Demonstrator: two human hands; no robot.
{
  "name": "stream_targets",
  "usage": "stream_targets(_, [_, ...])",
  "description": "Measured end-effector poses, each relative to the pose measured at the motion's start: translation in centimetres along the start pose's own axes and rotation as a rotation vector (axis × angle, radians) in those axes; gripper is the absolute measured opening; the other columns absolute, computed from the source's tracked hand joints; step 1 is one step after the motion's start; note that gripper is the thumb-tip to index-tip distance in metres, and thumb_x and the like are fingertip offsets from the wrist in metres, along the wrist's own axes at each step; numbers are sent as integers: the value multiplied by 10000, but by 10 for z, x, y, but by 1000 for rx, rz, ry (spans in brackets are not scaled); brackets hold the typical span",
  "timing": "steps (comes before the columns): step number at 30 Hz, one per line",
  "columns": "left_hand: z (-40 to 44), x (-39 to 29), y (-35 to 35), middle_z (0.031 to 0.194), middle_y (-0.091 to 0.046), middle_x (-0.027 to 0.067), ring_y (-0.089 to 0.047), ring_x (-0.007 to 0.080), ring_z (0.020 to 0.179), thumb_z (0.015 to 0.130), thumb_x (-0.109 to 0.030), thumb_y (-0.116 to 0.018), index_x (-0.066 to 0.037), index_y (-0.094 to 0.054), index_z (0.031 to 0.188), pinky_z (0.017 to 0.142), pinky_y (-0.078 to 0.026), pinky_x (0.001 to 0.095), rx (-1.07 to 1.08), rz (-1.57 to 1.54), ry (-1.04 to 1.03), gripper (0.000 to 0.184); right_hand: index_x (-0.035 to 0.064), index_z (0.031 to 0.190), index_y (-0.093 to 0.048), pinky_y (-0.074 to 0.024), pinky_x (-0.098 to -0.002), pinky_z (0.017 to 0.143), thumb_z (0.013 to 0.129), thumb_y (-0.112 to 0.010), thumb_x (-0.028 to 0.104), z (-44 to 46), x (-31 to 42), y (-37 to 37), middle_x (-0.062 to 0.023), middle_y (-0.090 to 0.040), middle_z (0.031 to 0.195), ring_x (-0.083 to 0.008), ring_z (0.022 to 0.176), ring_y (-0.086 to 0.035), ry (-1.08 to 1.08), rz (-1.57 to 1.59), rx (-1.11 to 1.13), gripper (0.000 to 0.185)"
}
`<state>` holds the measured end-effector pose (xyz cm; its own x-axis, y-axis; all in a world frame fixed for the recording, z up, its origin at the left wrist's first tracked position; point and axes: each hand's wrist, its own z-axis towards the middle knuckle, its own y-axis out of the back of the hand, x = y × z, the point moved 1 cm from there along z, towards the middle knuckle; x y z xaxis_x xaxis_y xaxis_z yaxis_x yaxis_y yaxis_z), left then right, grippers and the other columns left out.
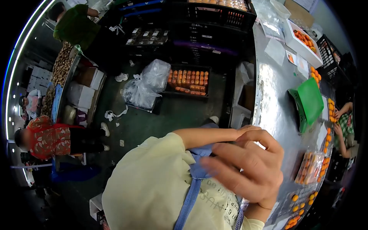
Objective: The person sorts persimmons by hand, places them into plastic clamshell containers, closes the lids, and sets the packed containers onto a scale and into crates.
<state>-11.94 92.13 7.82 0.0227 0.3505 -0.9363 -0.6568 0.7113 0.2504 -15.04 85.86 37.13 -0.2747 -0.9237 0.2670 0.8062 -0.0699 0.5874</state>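
Note:
My right hand (255, 166) is raised close to the camera, over the front of my pale yellow shirt (149, 184). Its fingers are bent and apart, with blurred tips, and nothing shows between them. My left forearm (209, 138) reaches across toward the table edge. Of my left hand (248, 129), only the back near the wrist shows; the right hand covers its fingers. A blue apron strap (188, 203) runs down my chest. Beyond both hands lies the metal table (274, 111), with a green plastic tray-like piece (312, 101) on it.
Small orange fruits (331, 109) line the table's far side, near clear packs of fruit (309, 166) and a white box (303, 42). Across sits a co-worker in a plaid top (346, 124). Black crates (199, 42) and plastic bags (147, 84) are on the floor.

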Motion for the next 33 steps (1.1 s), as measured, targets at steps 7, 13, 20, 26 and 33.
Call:
stream_targets(7, [-1, 3, -59, 920, -623, 97, -611, 253, 884, 760, 21, -506, -70, -612, 904, 775, -475, 352, 197, 101, 18, 200, 191, 931, -626, -408, -294, 619, 676, -674, 158, 4, 62, 1, -4, -592, 870, -165, 651, -521, -70, 2, -92, 262])
stream_targets(13, [2, 1, -115, 941, -640, 113, -614, 247, 846, 756, 61, -486, -75, -653, 937, 751, -488, 336, 403, -147, 78, 281, 177, 921, -630, -412, -297, 600, 681, -679, 161, -38, 59, 39, -2, -592, 851, -161, 653, -531, -201, -24, -115, 246])
stream_targets(20, [25, -1, -141, 936, -651, 66, -613, 150, 675, 820, 29, -532, -37, -622, 970, 617, -499, 273, 656, -112, 169, 186, 161, 910, -636, -417, -301, 577, 687, -685, 165, -86, 86, 72, 1, -593, 829, -156, 655, -543, -548, -414, -349, 228])
stream_targets(26, [36, -5, -170, 885, -647, 58, -598, 139, 677, 819, 36, -524, -34, -618, 960, 624, -492, 267, 920, -64, 118, 183, 147, 900, -640, -421, -304, 558, 693, -690, 168, -107, 96, 88, 4, -593, 809, -152, 656, -553, -715, -661, -481, 214])
stream_targets(33, [17, 5, -214, 801, -628, 68, -588, 114, 677, 862, 11, -509, -20, -602, 974, 610, -486, 246, 1189, -83, 252, 149, 130, 888, -646, -425, -308, 536, 699, -696, 171, -127, 137, 91, 7, -593, 787, -147, 658, -565, -924, -959, -618, 200])
